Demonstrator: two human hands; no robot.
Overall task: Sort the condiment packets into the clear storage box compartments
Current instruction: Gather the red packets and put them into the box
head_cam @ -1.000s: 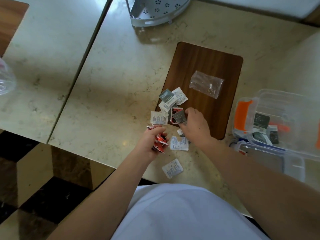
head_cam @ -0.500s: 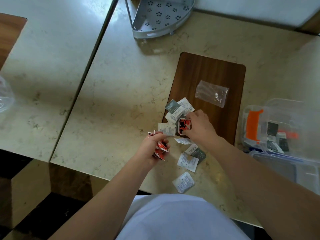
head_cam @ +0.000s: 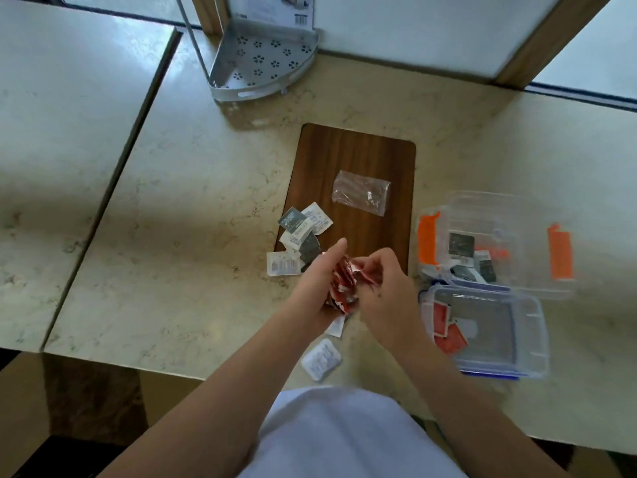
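Observation:
My left hand (head_cam: 315,282) cups a stack of red packets (head_cam: 342,287) above the counter's front. My right hand (head_cam: 386,288) pinches a red packet against that stack from the right. White and dark grey packets (head_cam: 301,232) lie loose just beyond my hands, at the near left corner of the brown board (head_cam: 355,157). One white packet (head_cam: 320,358) lies near the counter edge. The clear storage box (head_cam: 496,208) with orange clips stands to the right and holds several dark packets (head_cam: 461,246). In front of it a second clear container (head_cam: 524,339) with blue trim holds red packets (head_cam: 448,334).
A clear plastic bag (head_cam: 362,192) lies on the brown board. A grey perforated corner shelf (head_cam: 262,60) stands at the back of the marble counter (head_cam: 193,188). A seam separates this counter from another slab on the left. The counter's front edge runs just below the white packet.
My right hand lifted a red packet off the pile and brought it to the stack in my left hand. Both hands drew together. The view tilted up and shows more of the back.

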